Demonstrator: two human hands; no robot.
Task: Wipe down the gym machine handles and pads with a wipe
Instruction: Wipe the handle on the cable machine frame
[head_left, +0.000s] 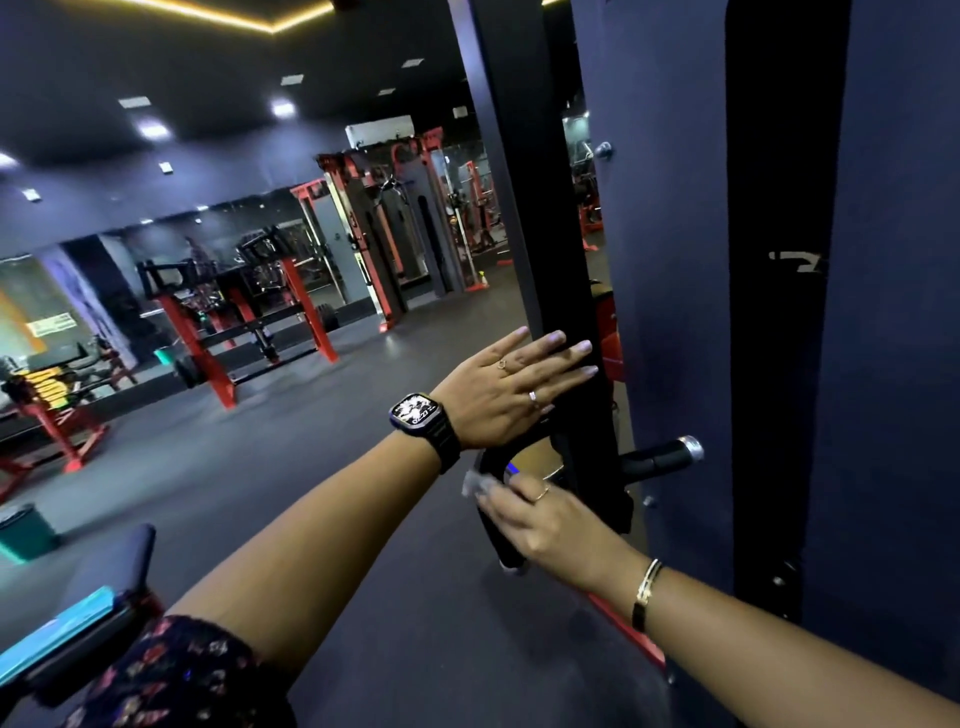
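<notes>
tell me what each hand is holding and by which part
Right hand pins the wipe under its fingertips against the black handle, an edge sticking out. Left hand holds nothing, resting flat on the upright post.

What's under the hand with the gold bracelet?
Under the right hand, a crumpled white wipe peeks out past the fingertips, pressed against the machine's black curved handle. The stretch of handle beneath the palm is covered, so it can't be seen.
</notes>
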